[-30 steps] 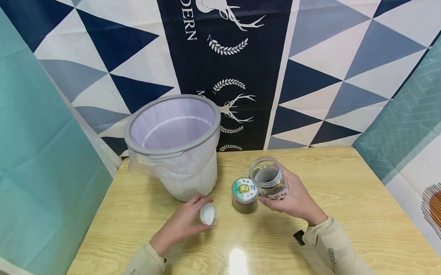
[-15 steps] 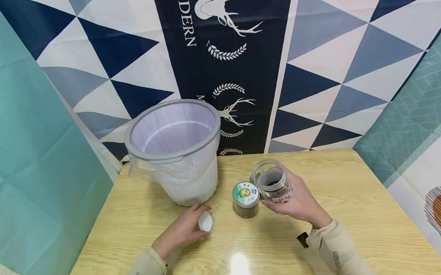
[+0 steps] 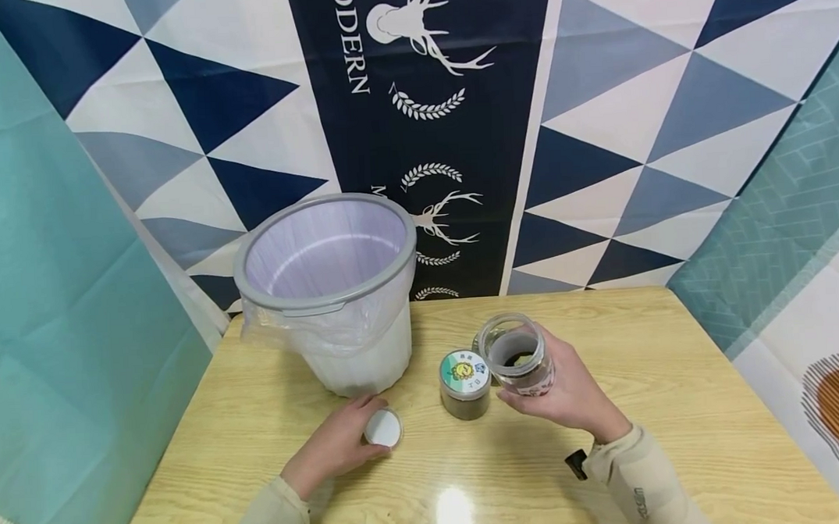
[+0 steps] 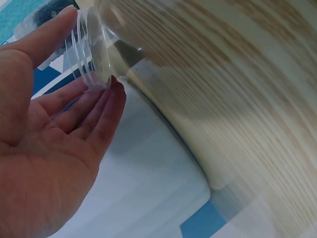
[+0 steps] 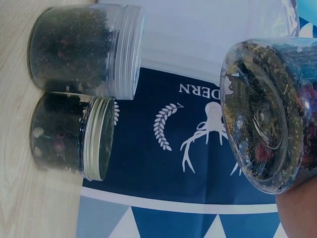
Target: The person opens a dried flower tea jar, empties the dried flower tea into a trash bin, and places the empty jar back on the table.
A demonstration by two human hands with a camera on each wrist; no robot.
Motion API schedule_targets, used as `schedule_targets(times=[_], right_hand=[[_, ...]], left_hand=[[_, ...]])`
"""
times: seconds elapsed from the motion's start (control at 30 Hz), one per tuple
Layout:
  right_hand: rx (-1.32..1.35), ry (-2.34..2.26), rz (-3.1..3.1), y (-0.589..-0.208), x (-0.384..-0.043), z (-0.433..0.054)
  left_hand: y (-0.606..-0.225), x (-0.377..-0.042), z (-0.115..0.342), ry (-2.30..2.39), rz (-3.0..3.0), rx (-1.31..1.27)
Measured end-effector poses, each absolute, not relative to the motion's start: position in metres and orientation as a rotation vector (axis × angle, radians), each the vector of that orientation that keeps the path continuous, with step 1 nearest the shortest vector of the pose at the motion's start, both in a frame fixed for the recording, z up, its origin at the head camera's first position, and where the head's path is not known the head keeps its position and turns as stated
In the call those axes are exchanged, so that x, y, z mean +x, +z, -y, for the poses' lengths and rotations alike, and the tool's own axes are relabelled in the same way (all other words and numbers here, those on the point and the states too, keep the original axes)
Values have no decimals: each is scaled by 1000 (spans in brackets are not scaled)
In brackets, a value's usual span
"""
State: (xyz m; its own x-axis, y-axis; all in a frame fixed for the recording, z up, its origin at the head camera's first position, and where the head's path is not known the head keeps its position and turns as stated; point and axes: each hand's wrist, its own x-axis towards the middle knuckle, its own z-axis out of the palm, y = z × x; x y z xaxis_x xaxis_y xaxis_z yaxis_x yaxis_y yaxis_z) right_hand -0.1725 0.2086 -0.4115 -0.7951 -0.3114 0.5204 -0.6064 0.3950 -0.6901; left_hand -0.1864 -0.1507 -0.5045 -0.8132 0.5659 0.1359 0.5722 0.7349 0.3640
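Note:
Pinched between thumb and fingers of my left hand (image 3: 339, 445) is a round clear screw lid (image 3: 383, 428) with a white disc in it, low over the table. In the left wrist view the lid's threaded side (image 4: 93, 47) shows. My right hand (image 3: 568, 384) grips a clear jar (image 3: 530, 370) without a lid, its mouth tilted toward me. Dark dried herbs or tea with reddish bits show through its base (image 5: 262, 114) in the right wrist view. Left of it stands a lidded jar (image 3: 464, 377) with a green and white sun label. A second jar (image 5: 67, 136) with a metallic lid stands behind, mostly hidden in the head view.
A large pale bucket (image 3: 370, 354) with a grey rim and clear liner bag stands at the back left, close beyond my left hand. The wooden table (image 3: 627, 339) ends at a patterned cloth (image 3: 428, 144) behind. Teal cloth (image 3: 91, 307) hangs at the left.
My left hand has drawn slightly left and toward me, and the lid has turned more face-up. The right hand keeps its grip on the jar; the head view has shifted slightly.

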Motion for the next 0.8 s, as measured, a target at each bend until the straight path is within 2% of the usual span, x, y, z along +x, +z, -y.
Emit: schedule_targets(times=[0.8], right_hand=[[741,1309,2401,-409,-178,-210]], left_hand=[[-503,-183,158,-676,2973,-844]])
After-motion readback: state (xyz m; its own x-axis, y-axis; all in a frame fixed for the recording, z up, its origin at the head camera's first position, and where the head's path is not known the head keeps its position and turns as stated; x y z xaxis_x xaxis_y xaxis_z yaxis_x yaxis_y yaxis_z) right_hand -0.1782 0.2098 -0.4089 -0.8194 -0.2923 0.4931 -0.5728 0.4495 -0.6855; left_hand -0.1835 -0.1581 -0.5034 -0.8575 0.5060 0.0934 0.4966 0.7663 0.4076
